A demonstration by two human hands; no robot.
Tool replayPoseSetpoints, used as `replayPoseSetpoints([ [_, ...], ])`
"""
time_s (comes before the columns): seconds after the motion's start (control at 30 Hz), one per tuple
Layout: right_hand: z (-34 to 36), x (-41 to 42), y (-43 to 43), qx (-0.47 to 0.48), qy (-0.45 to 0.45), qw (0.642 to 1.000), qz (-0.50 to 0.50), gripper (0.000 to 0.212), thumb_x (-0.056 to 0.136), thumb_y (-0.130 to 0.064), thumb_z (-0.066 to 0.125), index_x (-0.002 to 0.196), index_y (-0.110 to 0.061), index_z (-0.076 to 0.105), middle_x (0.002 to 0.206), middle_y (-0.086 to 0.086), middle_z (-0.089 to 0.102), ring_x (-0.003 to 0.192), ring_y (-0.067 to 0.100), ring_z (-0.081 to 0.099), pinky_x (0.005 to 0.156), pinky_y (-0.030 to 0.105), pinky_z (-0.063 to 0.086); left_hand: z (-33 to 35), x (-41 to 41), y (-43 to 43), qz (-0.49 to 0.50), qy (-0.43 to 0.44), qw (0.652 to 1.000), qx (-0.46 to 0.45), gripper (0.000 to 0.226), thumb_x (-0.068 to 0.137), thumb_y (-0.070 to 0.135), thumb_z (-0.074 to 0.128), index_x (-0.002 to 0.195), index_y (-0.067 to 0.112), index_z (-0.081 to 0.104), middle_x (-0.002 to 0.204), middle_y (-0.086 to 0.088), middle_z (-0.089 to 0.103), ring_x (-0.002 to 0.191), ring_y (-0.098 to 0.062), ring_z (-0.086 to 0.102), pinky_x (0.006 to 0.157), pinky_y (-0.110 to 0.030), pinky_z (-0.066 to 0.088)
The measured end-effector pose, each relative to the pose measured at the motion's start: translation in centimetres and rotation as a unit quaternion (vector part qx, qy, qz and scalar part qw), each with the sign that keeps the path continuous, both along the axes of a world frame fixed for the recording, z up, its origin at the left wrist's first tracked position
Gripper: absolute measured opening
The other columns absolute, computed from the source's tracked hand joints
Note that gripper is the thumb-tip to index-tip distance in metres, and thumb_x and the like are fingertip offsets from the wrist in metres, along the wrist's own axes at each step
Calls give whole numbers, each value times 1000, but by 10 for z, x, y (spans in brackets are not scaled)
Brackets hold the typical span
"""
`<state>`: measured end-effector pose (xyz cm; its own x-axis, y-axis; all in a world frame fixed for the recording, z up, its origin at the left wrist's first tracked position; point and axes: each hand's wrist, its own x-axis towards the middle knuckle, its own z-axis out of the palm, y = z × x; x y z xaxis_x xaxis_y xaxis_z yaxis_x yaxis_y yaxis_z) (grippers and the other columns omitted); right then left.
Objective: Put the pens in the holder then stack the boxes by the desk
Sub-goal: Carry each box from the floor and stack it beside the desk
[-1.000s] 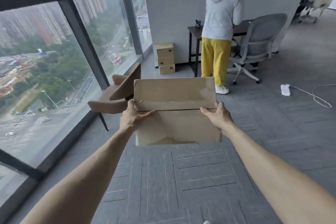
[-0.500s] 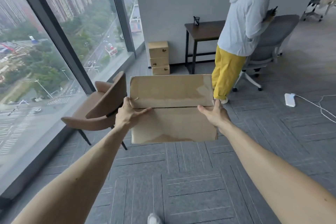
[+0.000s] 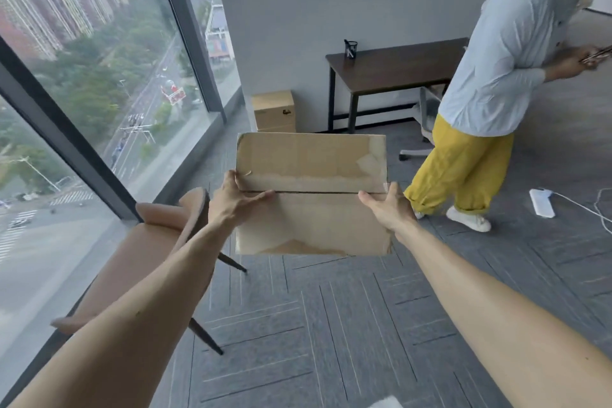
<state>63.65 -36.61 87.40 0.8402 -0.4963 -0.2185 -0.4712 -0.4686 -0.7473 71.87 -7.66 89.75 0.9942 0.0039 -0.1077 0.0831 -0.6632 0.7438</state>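
I hold a closed brown cardboard box (image 3: 311, 195) out in front of me at chest height. My left hand (image 3: 233, 202) grips its left side and my right hand (image 3: 387, 210) grips its right side. Beyond it a stack of cardboard boxes (image 3: 273, 109) stands on the floor by the wall, left of a dark wooden desk (image 3: 397, 64). The carried box hides the bottom of the stack. A black mesh pen holder (image 3: 350, 49) with pens stands on the desk's left end.
A person in a grey top and yellow trousers (image 3: 486, 109) stands right of the box, in front of the desk and an office chair base (image 3: 415, 151). A tan chair (image 3: 145, 252) stands by the window on the left. A white power strip (image 3: 541, 202) with cable lies on the carpet.
I have walked closer to the desk and stack, with the box still held the same way. The tan chair slid toward my lower left. The person turned and stepped right.
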Motion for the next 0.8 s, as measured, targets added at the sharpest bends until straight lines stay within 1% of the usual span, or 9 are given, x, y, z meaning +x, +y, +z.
replayPoseSetpoints([
  [0.07,-2,46,-7,-5,1,1000,1,67,90,-53,58,132,-6,36,147,14,42,126,33,48,76,30,34,-3,47,-9,-6,-3,1000,2,79,71,53,81,131,20,42,123,-5,60,94,-22,54,75,-32,42],
  [0.2,-15,150,-28,3,-5,1000,-7,72,89,-54,59,137,-6,34,149,11,41,125,33,49,76,31,37,-14,147,-28,-1,-1,1000,-10,77,73,49,81,132,19,42,118,-2,58,92,-22,53,74,-32,42],
  [0.3,-25,239,-45,16,-7,1000,-8,83,88,-56,59,148,-11,24,150,10,39,126,31,48,72,30,40,-24,230,-43,10,0,1000,-13,75,72,49,81,130,20,43,113,0,57,92,-23,54,76,-35,46],
  [0.37,-27,303,-55,24,-13,1000,-3,85,89,-55,58,151,-12,19,153,9,35,128,31,46,76,30,42,-24,288,-53,18,-3,1000,-9,75,71,51,81,129,21,43,111,1,57,93,-23,55,78,-36,49],
  [0.43,-25,365,-63,20,-7,1000,11,82,89,-55,58,149,-12,21,153,8,35,125,31,48,79,31,43,-20,343,-62,34,0,999,-1,75,71,52,80,128,22,43,110,1,57,92,-24,55,78,-36,49],
  [0.53,-18,456,-70,19,-12,999,27,76,88,-55,59,143,-13,29,147,9,42,113,30,52,79,35,46,-11,422,-69,52,0,999,6,72,72,53,79,126,23,42,106,3,55,91,-24,54,74,-34,46],
  [0.63,-14,538,-72,26,-14,998,49,75,87,-53,61,142,-11,31,149,8,40,125,30,48,86,34,44,-15,496,-64,70,7,997,5,75,70,57,79,127,26,41,106,5,55,97,-26,58,77,-35,48],
  [0.73,-23,621,-74,23,-7,997,67,72,86,-55,61,137,-11,35,149,6,41,122,29,50,80,33,44,-27,572,-61,86,16,996,-1,78,66,60,79,126,28,42,109,5,60,102,-26,61,82,-37,50],
  [0.8,-32,667,-74,24,2,997,74,73,85,-57,61,136,-12,37,151,3,40,123,29,50,81,33,45,-36,615,-60,91,21,996,-4,77,63,62,79,123,29,43,108,4,62,100,-26,62,83,-40,52],
])
